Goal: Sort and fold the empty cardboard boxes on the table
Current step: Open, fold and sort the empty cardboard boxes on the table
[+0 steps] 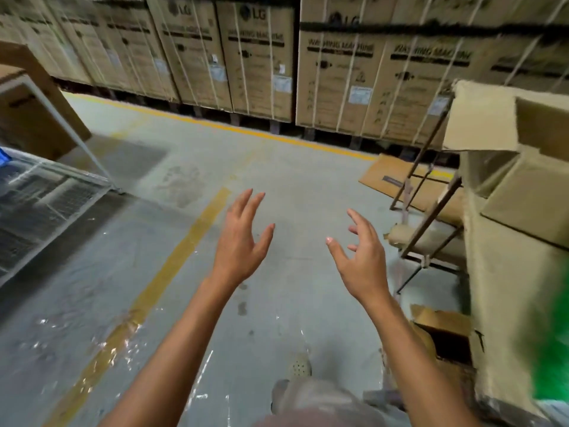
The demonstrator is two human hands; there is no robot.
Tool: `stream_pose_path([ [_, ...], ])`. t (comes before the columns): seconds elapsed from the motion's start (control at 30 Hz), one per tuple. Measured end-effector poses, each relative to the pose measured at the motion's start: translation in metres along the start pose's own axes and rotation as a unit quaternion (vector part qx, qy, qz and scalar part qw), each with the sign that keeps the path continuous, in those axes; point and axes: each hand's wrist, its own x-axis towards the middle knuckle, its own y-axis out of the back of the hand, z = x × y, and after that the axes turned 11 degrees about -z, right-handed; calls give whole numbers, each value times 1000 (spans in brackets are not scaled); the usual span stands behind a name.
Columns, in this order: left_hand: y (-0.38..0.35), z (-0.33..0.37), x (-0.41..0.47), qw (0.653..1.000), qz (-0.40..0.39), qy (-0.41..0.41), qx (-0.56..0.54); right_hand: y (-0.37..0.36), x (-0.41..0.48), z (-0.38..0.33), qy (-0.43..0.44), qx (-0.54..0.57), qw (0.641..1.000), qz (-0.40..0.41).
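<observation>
My left hand (241, 241) and my right hand (363, 257) are both stretched out in front of me over the grey floor, fingers spread, holding nothing. At the right edge stands the table (428, 238), a metal frame draped in brown paper. On it lie empty cardboard boxes: an open one with raised flaps (492, 118) on top and a closed-looking one (529, 208) below it. My right hand is well left of these boxes and apart from them. A small open box (443, 328) sits on the floor beside the table.
A flattened cardboard sheet (397, 177) lies on the floor behind the table frame. Tall strapped washing-machine cartons (261, 60) line the back wall behind a yellow floor line. A wire-mesh cage (46, 195) and a big carton (34, 103) stand at the left. Something green (551, 334) blurs the right edge.
</observation>
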Motion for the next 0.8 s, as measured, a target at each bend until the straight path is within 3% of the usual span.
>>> stream_pose_path([
  [0.33, -22, 42, 235, 982, -68, -171, -31, 77, 148, 8, -38, -28, 983, 176],
  [0.53, -71, 71, 361, 946, -139, -287, -51, 118, 206, 32, -80, -75, 950, 291],
  [0.8, -139, 111, 510, 872, -270, -401, -74, 149, 276, 51, -189, -100, 876, 433],
])
